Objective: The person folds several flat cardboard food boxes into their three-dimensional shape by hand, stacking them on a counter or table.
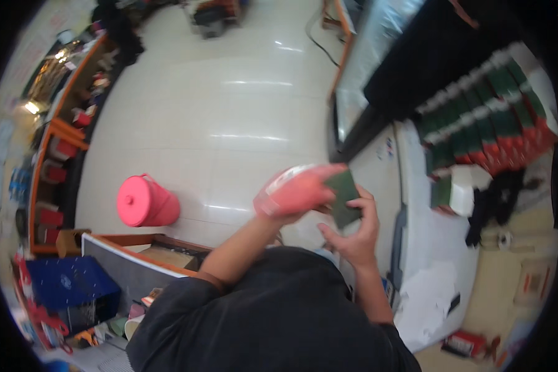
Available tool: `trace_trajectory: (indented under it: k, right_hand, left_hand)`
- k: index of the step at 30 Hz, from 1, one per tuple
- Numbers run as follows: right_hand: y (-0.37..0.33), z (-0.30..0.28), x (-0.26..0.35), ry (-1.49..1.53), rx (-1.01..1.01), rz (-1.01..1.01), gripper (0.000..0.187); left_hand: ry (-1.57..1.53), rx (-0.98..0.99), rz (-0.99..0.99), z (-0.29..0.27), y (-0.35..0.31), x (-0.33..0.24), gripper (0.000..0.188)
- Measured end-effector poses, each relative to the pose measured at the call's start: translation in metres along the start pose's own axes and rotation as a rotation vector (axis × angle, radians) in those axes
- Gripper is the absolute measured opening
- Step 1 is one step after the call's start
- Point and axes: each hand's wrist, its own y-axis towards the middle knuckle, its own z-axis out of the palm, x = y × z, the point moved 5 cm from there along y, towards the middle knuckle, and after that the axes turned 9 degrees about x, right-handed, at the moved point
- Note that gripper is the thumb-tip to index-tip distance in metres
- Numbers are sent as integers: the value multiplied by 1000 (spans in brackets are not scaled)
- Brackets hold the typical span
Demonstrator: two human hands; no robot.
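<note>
Between both hands, flat green packet (344, 197)

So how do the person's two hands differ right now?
The left hand wears a pink glove with a white cuff; the right hand is bare. The left hand lies over the top of the dark green flat packet, fingers stretched across it; the right hand cups it from below, fingers curled around its edge. Both touch the same packet, held in front of the person's chest.
</note>
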Motion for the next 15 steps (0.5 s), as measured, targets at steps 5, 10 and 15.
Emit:
trace_trajectory:
  k: [5,10,15]
  right_hand:
    - [4,13,-67,-103,-42,-18,64]
    - [-14,38,-115,415,-260,300,57]
    - [-33,65,-127,429,-365,271,55]
  left_hand:
    - [889,-178,110,4,-9,26,75]
    - [1108,-1235,391,5,-58,3,109]
    - [1043,-1433,406,-35,-80,10,114]
